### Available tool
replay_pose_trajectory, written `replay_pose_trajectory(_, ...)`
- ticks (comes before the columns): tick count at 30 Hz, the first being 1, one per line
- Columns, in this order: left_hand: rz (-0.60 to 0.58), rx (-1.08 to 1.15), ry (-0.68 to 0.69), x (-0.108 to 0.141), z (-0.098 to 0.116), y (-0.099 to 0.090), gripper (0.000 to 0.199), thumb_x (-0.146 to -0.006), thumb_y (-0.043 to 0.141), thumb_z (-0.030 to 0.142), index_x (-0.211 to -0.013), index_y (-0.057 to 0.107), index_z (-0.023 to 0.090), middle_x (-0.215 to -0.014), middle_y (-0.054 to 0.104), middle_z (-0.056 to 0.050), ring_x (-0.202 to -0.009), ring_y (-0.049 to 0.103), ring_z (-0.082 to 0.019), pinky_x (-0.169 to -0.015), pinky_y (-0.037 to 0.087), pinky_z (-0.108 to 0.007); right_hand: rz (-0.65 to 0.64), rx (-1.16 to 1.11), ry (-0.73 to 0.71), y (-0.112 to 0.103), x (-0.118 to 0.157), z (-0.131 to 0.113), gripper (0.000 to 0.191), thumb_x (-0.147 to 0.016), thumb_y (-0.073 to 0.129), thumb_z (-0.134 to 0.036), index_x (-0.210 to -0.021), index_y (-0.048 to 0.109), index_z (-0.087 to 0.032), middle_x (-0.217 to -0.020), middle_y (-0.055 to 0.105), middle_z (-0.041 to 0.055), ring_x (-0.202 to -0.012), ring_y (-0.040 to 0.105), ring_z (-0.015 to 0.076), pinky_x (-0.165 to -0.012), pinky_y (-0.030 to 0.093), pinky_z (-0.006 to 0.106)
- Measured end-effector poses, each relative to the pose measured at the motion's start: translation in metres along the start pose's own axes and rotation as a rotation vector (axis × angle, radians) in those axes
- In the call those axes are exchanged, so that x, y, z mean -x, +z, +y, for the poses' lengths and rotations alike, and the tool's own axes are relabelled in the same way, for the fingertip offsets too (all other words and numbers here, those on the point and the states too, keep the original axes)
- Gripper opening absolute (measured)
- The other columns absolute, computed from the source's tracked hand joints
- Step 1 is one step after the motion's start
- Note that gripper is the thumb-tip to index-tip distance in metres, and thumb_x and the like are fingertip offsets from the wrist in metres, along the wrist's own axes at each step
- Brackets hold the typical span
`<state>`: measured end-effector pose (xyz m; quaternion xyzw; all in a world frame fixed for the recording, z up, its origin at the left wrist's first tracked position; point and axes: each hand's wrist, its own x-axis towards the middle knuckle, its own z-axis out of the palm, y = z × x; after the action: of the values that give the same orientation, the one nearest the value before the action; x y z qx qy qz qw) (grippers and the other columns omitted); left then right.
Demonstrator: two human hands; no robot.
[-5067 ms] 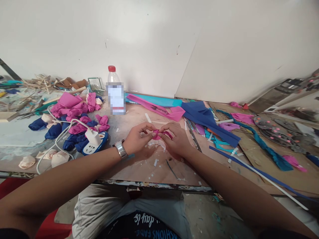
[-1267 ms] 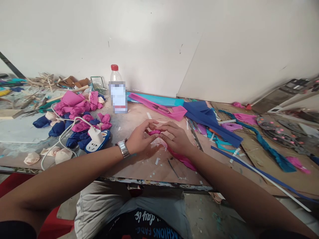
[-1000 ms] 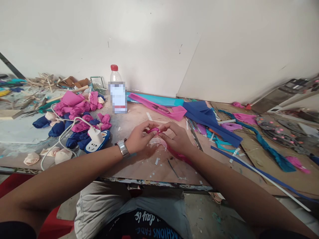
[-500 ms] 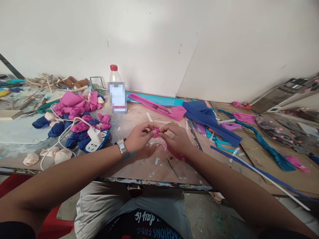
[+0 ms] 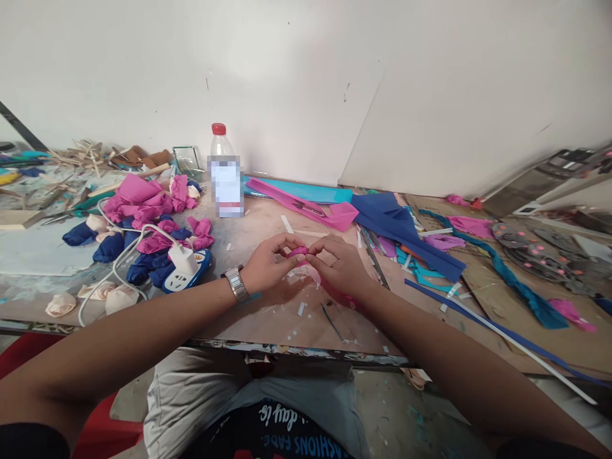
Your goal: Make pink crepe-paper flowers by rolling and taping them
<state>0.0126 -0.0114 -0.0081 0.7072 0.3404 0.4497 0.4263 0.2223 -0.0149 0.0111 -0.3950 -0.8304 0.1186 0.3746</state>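
A small piece of bunched pink crepe paper (image 5: 299,251) is pinched between both my hands above the middle of the table. My left hand (image 5: 273,262), with a metal watch on its wrist, grips it from the left with thumb and fingers. From the right, my right hand (image 5: 338,264) pinches the same piece. A pink strip (image 5: 342,294) shows partly beneath my right hand; its far end is hidden. Something clear and thin (image 5: 306,275) lies on the table just under the hands.
Rolled pink and blue paper bundles (image 5: 138,197) lie left, beside a power strip (image 5: 189,271) with a white cable. A red-capped bottle (image 5: 224,146) stands at the back. Pink and blue strips (image 5: 406,229) lie right of it, with a long white stick (image 5: 526,357) farther right.
My fingers have shifted slightly on the pink paper, and the piece appears turned a little. The hands stay in the same place.
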Motion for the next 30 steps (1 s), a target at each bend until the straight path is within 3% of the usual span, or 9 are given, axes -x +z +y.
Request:
replay_pose_trajectory(13, 0.004, 0.098, -0.041, -0.0003, -0.0038, 0.0028, 0.034, -0.095, 0.065, 0.048, -0.108, 0.067, 0.017, -0.105, 0.072, -0.008, -0.088, 0.067, -0.017, -0.081, 0.054, -0.031, -0.001, 0.015, -0.055, -0.0007, 0.0000, 0.0009, 0.015, -0.097, 0.067, -0.036, -0.088, 0.069, -0.024, -0.088, 0.076, 0.0032, -0.084, 0.066, 0.0218, -0.084, 0.047, 0.040)
replay_pose_trajectory(30, -0.060, 0.008, 0.037, -0.0004, 0.0049, 0.0003, 0.032, -0.093, 0.067, 0.039, -0.119, 0.072, 0.021, -0.123, 0.074, -0.008, -0.110, 0.068, -0.023, -0.093, 0.054, -0.035, 0.003, 0.045, -0.038, 0.0010, 0.0005, 0.0058, 0.020, -0.096, 0.068, -0.041, -0.085, 0.071, -0.024, -0.084, 0.075, 0.0028, -0.082, 0.066, 0.0216, -0.083, 0.047, 0.039)
